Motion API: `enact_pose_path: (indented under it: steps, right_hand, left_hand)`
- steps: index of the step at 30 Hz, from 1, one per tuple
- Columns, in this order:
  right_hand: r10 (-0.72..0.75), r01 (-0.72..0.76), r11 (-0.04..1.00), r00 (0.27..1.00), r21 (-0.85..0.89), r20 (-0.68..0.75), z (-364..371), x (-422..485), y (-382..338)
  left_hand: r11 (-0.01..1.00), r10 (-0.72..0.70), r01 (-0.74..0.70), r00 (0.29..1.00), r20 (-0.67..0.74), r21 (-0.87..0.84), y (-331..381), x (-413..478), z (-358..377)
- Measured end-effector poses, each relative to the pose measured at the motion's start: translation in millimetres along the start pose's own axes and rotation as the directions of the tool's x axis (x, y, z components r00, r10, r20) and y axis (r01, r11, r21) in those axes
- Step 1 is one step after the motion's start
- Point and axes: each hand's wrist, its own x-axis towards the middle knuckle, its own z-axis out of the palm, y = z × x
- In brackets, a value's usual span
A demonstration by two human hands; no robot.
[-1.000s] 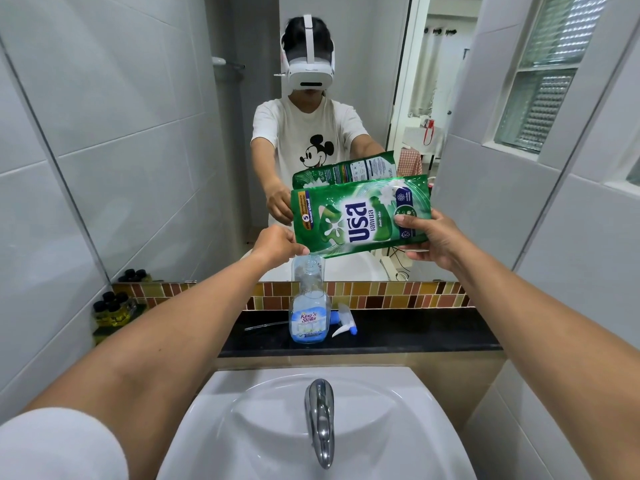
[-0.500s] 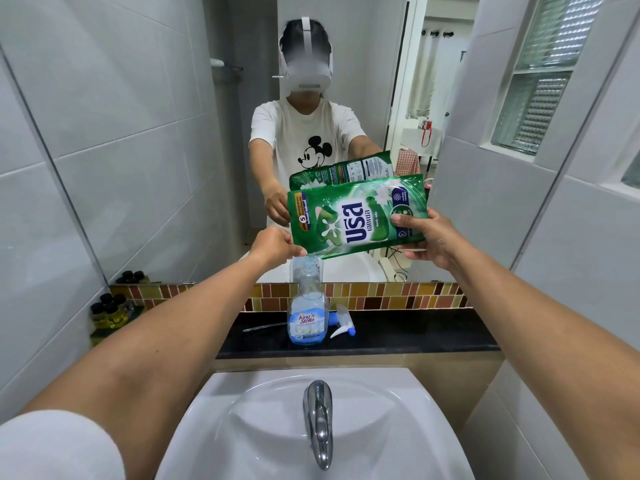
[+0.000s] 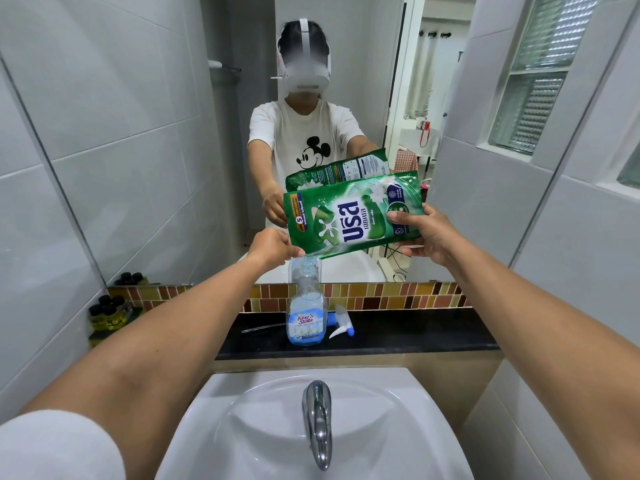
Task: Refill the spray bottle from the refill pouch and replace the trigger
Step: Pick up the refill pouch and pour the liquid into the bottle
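A green refill pouch [image 3: 353, 213] is held sideways above the clear spray bottle [image 3: 306, 317], its lower left corner right over the bottle's open neck. My left hand [image 3: 273, 247] pinches that lower corner. My right hand [image 3: 422, 233] grips the pouch's right end, which sits higher. The bottle stands upright on the black ledge [image 3: 415, 336] with pale blue liquid in its lower part. The white and blue trigger [image 3: 341, 325], with its thin tube, lies on the ledge just behind and right of the bottle.
A white sink [image 3: 242, 427] with a chrome tap [image 3: 317, 420] is right below me. A mirror [image 3: 173, 98] rises behind the ledge. Several small dark-capped bottles [image 3: 109, 311] stand on a shelf at the left. Tiled walls close in on both sides.
The pouch's right end has risen, so it tilts more steeply toward the bottle neck. Both hands keep their hold.
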Motion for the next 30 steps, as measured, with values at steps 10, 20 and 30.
enact_pose_path:
  steps: [10,20,30]
  right_hand:
    - [-0.011,0.011,1.000,1.000,-0.009,0.006,2,-2,-7]
    - [-0.024,0.024,1.000,1.000,-0.018,0.010,3,-3,-10]
    - [-0.031,0.032,0.999,0.999,-0.035,0.013,4,-2,-14]
  left_hand:
    - [1.000,-0.012,0.012,1.000,0.000,-0.019,-2,0,0]
    - [0.998,-0.020,0.020,1.000,0.000,-0.053,-3,0,2]
    - [0.998,-0.018,0.018,1.000,-0.006,-0.058,-6,2,1]
